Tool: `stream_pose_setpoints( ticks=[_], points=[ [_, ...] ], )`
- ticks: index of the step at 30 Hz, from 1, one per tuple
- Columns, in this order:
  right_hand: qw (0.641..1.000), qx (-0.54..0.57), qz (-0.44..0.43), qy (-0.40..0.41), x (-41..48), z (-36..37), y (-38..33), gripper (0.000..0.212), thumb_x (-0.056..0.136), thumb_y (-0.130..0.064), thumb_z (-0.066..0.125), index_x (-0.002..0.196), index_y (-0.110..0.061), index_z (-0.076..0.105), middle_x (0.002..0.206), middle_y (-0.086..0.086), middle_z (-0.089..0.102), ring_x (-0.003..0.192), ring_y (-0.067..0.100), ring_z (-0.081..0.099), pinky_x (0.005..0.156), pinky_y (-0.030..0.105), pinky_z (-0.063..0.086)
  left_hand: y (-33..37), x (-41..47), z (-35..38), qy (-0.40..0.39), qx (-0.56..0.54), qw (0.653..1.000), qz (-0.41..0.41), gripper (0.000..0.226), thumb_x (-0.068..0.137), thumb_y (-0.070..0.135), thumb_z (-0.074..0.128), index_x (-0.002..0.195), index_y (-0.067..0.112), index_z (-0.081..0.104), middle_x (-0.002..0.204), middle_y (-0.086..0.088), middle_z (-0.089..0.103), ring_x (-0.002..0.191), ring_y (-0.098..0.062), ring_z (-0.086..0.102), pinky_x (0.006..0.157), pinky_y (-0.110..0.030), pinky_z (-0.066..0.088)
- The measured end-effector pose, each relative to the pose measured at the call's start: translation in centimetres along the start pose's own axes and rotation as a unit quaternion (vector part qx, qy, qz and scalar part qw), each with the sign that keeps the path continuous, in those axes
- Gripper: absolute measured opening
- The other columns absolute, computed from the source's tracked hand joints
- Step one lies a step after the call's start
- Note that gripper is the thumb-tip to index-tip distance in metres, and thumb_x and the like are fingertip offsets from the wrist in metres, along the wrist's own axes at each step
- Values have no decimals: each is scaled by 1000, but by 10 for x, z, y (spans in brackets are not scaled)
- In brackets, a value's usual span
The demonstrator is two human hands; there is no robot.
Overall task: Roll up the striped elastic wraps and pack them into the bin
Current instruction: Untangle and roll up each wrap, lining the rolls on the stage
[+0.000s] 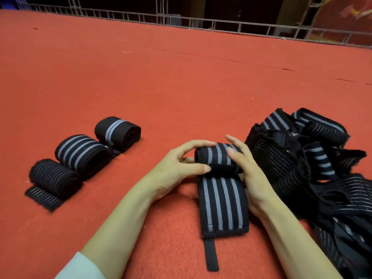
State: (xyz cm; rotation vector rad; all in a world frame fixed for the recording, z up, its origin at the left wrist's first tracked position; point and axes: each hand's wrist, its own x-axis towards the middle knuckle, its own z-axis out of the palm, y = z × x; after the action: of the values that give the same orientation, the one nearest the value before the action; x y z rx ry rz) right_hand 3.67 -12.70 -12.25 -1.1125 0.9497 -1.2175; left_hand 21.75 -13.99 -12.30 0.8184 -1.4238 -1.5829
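Note:
A black elastic wrap with grey stripes (222, 208) lies on the red carpet in front of me, its far end wound into a roll (218, 158) and a thin black strap trailing from its near end. My left hand (177, 170) grips the roll's left end with thumb and fingers curled round it. My right hand (247, 172) holds the roll's right end, fingers over the top. Three rolled wraps sit in a row at the left: one (117, 131), one (82, 154) and one (54, 178). No bin is in view.
A tangled heap of unrolled black striped wraps (314, 168) lies right beside my right hand and runs toward the lower right corner. The red carpet (161, 87) stretches far ahead to a metal railing (201, 23) at the back.

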Motion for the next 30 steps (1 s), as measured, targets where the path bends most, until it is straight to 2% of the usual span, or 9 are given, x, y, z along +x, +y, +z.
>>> stream_pose_setpoints(
  ticks=[2,5,10,14,17,21,24,27,30],
  points=[
    [1000,-11,-9,2,1,-1,2,43,86,-23,57,127,-36,53,108,1,65,88,12,67,72,25,56,2,0,1,3,-30,999,-31,51,82,28,64,131,36,52,124,-3,64,103,-27,67,79,-38,56],
    [1000,-23,-16,-4,1,-1,3,63,75,-26,68,133,-38,45,107,-3,67,89,10,69,73,23,55,7,-2,3,8,-2,995,-95,56,86,56,54,137,39,41,124,-2,64,78,-29,71,58,-35,59],
    [1000,-3,12,-1,2,-1,6,59,71,-25,66,127,-14,51,105,4,71,92,18,69,78,29,57,9,-3,5,21,-7,997,-73,39,91,20,61,127,22,47,82,-3,71,53,-11,63,45,-21,48],
    [999,-12,28,-33,-2,0,6,51,74,-27,61,123,-18,53,111,4,69,96,15,68,76,28,56,8,-3,2,26,-1,999,-36,47,88,7,65,128,26,47,113,-14,65,72,-17,66,53,-24,50],
    [998,11,33,-46,-1,1,5,52,83,-37,58,130,-17,49,122,9,65,110,24,64,91,41,53,4,-2,-2,27,39,999,2,54,82,-3,68,123,29,54,123,-14,59,96,-20,67,71,-38,58],
    [998,38,43,-3,0,3,4,43,90,-45,52,118,-13,56,114,14,67,108,30,63,99,47,47,4,-1,-2,34,70,997,17,56,78,-11,68,117,28,60,121,-3,63,90,-19,66,84,-44,54],
    [999,37,23,17,2,1,6,20,84,-36,63,96,-20,62,96,7,64,92,23,60,90,44,47,3,-1,-1,16,44,999,4,45,79,11,75,117,30,62,124,3,62,92,-16,67,79,-37,57],
    [999,35,-1,12,2,-1,5,26,78,-27,65,101,-15,60,91,2,65,85,15,61,76,30,52,2,-1,0,8,11,999,-43,66,68,70,66,125,37,58,129,1,61,109,-20,65,85,-41,56],
    [999,43,-2,-16,2,-1,6,27,76,-23,63,102,-18,60,94,2,65,83,15,65,72,32,56,4,-2,-2,7,30,996,-89,59,72,73,56,123,43,56,122,5,66,107,-21,67,90,-45,55]
  ],
)
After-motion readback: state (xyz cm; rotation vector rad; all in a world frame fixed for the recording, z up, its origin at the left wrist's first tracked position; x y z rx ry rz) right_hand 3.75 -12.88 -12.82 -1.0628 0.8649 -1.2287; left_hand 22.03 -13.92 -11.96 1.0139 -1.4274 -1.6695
